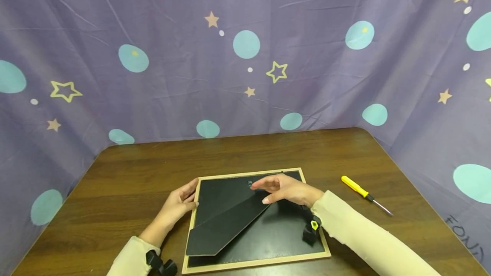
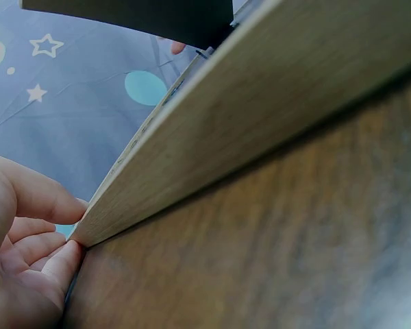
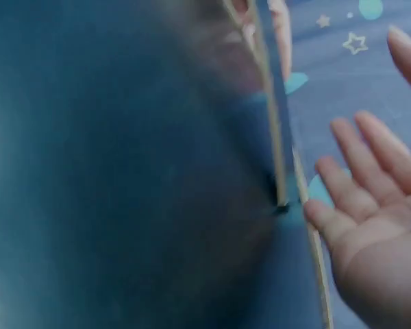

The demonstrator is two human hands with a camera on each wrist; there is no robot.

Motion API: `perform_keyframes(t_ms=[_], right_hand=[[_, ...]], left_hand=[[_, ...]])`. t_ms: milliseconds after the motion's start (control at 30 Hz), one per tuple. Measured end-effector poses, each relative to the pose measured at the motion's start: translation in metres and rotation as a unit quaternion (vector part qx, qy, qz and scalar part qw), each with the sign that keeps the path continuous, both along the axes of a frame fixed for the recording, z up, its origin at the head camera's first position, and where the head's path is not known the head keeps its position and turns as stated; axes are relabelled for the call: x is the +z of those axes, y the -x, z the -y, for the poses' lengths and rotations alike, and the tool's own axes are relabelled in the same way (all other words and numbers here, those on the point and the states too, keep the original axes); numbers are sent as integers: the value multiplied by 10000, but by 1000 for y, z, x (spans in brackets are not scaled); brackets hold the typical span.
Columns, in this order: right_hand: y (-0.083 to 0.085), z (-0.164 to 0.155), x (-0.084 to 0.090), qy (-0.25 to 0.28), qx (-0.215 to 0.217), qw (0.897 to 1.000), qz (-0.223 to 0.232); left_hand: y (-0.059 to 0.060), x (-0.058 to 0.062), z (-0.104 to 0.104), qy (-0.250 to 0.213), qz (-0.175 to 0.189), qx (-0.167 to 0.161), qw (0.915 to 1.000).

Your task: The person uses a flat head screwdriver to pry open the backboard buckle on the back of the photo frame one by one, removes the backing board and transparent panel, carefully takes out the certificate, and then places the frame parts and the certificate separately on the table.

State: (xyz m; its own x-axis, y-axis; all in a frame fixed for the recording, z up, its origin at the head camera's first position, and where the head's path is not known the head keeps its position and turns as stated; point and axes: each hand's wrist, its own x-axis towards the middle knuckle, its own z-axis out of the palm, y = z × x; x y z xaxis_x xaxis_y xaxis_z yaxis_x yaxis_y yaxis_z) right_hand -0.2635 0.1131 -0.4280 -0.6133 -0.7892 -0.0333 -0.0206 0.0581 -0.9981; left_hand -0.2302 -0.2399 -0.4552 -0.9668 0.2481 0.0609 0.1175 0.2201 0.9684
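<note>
My left hand (image 1: 177, 206) fingers touch picture frame (image 1: 245, 263) left edge, lower centre; right hand (image 1: 285, 188) open, flat above black stand flap (image 1: 226, 225). Frame light, stiff, glass likely fragile; grip wood edges.

The left hand (image 1: 177, 206) lies toward the desk's near left, fingers (image 2: 44, 199) loosely curled. The right hand (image 1: 285, 188) hovers flat, fingers (image 3: 370, 154) straight and spread, both forearms sleeved.
</note>
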Motion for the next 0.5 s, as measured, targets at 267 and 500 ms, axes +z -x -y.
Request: perform_keyframes(t_ms=[267,500], right_hand=[[9,7,-7,-449,501,9968,-427],[13,0,-13,-507,776,9899,-1073]], left_hand=[[-2,0,1,87,-3,54,9999],[-1,0,0,43,-12,13,10000]])
